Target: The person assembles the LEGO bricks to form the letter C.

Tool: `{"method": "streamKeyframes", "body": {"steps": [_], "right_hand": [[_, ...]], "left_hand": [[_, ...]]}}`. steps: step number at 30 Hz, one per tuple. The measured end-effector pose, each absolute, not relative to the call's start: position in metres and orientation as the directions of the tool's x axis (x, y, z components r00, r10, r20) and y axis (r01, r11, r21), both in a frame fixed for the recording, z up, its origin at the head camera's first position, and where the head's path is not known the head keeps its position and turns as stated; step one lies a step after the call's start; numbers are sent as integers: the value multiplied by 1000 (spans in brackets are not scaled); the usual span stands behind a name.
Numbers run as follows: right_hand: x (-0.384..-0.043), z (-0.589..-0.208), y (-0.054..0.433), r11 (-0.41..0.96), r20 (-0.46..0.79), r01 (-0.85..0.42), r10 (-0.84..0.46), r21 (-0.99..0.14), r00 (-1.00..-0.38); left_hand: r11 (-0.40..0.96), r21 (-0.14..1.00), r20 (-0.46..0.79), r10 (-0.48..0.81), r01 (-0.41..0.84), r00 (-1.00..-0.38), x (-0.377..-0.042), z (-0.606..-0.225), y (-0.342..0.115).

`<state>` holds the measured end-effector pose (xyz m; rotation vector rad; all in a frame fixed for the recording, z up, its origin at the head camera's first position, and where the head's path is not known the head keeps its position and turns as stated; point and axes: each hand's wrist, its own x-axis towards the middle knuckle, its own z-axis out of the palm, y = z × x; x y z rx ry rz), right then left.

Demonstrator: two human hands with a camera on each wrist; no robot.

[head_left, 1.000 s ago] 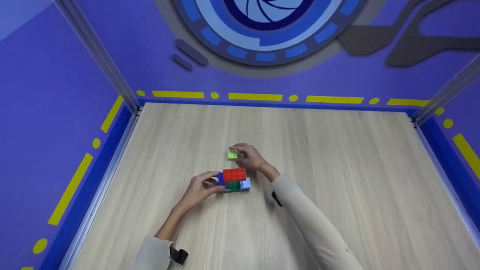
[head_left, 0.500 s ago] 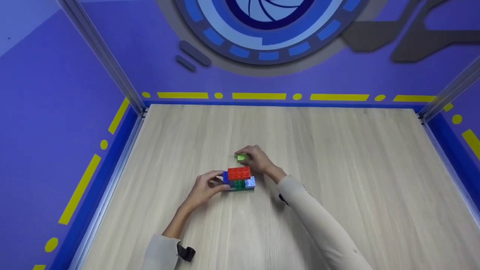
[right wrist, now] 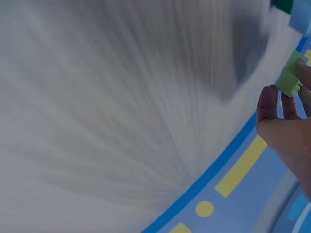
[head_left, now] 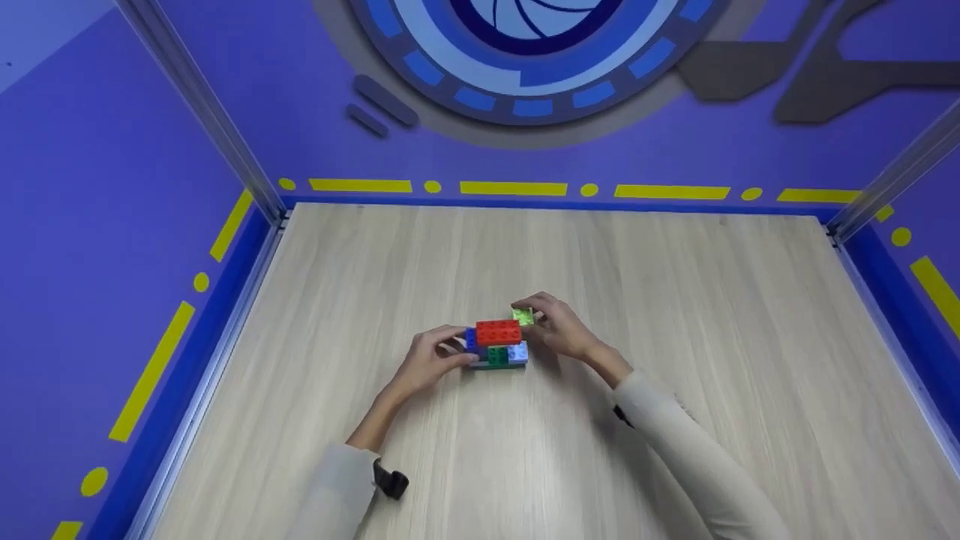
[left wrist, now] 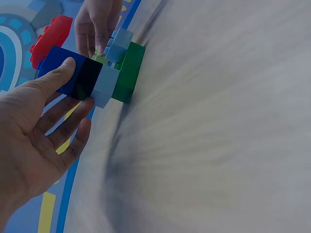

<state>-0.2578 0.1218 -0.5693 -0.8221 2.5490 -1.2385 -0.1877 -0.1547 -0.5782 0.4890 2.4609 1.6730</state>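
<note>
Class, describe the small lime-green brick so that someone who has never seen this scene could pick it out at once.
Start at the pale wooden table and find the stack of toy bricks topped by a red brick near its middle. At the stack's far right corner, the right hand pinches a small lime-green square brick. It is the only bright lime-green piece, and smaller than the red brick.

Even, bright light fills the head view, with soft shadows under the arms on the tabletop (head_left: 675,315). Both wrist views are dimmer and streaked with motion blur.
</note>
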Motion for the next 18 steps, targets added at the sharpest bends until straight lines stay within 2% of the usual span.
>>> {"method": "streamKeyframes", "body": {"steps": [4, 12, 18], "right_hand": [[-247, -565, 129, 449, 48, -356, -566, -819, -823], [-229, -562, 140, 379, 124, -363, -526, -851, -841], [-223, -559, 146, 351, 120, -332, -507, -876, -853]], "left_hand": [[326, 922, 91, 342, 209, -935, -197, -577, -143], [325, 922, 97, 336, 212, -937, -201, -577, -138], [369, 901, 79, 378, 228, -922, -204, -570, -134]]}}
